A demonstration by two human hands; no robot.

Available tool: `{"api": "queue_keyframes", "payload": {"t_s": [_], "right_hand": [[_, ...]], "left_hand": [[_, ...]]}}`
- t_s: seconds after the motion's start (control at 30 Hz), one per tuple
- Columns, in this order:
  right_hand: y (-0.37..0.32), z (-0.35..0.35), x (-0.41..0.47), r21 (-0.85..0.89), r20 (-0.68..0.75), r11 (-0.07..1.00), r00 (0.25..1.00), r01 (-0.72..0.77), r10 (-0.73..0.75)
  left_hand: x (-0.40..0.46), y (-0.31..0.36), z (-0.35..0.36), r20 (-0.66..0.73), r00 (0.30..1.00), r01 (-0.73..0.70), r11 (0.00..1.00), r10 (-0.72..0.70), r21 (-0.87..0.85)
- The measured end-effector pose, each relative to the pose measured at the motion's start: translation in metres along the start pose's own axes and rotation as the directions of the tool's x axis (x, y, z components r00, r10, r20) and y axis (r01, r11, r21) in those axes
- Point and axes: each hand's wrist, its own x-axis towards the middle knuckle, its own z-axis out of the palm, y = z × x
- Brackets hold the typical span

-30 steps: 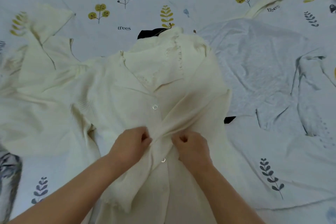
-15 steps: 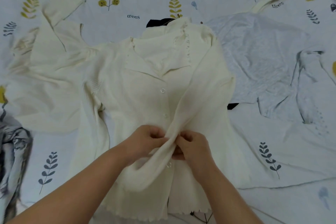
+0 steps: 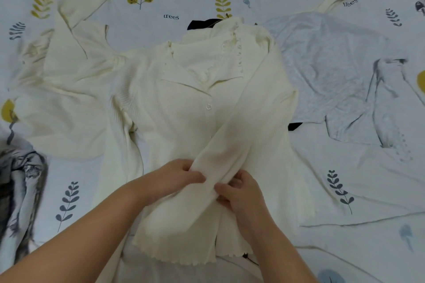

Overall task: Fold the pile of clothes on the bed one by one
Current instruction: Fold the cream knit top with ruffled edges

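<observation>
I see the cardigan (image 3: 184, 122) lying face up mid-bed, its right sleeve (image 3: 241, 140) now drawn lower across the buttons than a second ago. Both my left hand (image 3: 177, 177) and right hand (image 3: 239, 193) pinch its cuff, so this sleeve fold looks nearly laid.

Two hands: left hand (image 3: 174, 177), right hand (image 3: 241, 193). One cream cardigan (image 3: 184, 122), one visible clear button (image 3: 208, 106). One more cream garment (image 3: 62, 99) at left, one grey top (image 3: 326, 71) at right, one dark item (image 3: 200, 24), one printed bed sheet (image 3: 368, 190).
</observation>
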Motion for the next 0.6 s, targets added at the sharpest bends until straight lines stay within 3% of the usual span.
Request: {"api": "queue_keyframes", "payload": {"t_s": [0.1, 0.2, 0.27, 0.33, 0.43, 0.5, 0.53, 0.6], "right_hand": [[0.000, 0.002, -0.006, 0.039, -0.072, 0.999, 0.997, 0.022, -0.019], [0.008, 0.000, -0.012, -0.287, -0.185, 0.957, 0.977, 0.046, -0.102], [0.017, 0.002, -0.013, -0.610, -0.233, 0.792, 0.947, 0.035, -0.221], [0.024, 0.007, -0.014, -0.791, -0.208, 0.602, 0.878, 0.108, -0.432], [0.036, 0.028, -0.012, -0.909, -0.013, 0.334, 0.785, 0.249, -0.619], [0.049, 0.037, -0.006, -0.950, 0.120, 0.156, 0.777, 0.271, -0.617], [0.054, 0.039, -0.002, -0.964, 0.186, 0.059, 0.814, 0.260, -0.550], [0.066, 0.034, 0.008, -0.967, 0.253, -0.073, 0.888, 0.244, -0.385]], "left_hand": [[-0.007, -0.010, -0.006, -0.031, 0.998, -0.056, 0.998, 0.057, 0.022], [-0.008, -0.025, 0.000, -0.282, 0.955, -0.005, 0.959, 0.088, 0.285], [-0.012, -0.035, 0.007, -0.439, 0.888, 0.101, 0.869, 0.141, 0.484], [-0.015, -0.048, 0.014, -0.497, 0.840, 0.103, 0.837, 0.216, 0.538], [-0.023, -0.065, 0.017, -0.451, 0.873, 0.127, 0.803, 0.189, 0.582], [-0.029, -0.072, 0.017, -0.430, 0.890, 0.176, 0.757, 0.150, 0.629], [-0.034, -0.073, 0.016, -0.440, 0.881, 0.186, 0.728, 0.174, 0.660], [-0.043, -0.074, 0.009, -0.472, 0.801, 0.128, 0.665, 0.369, 0.736]]}}
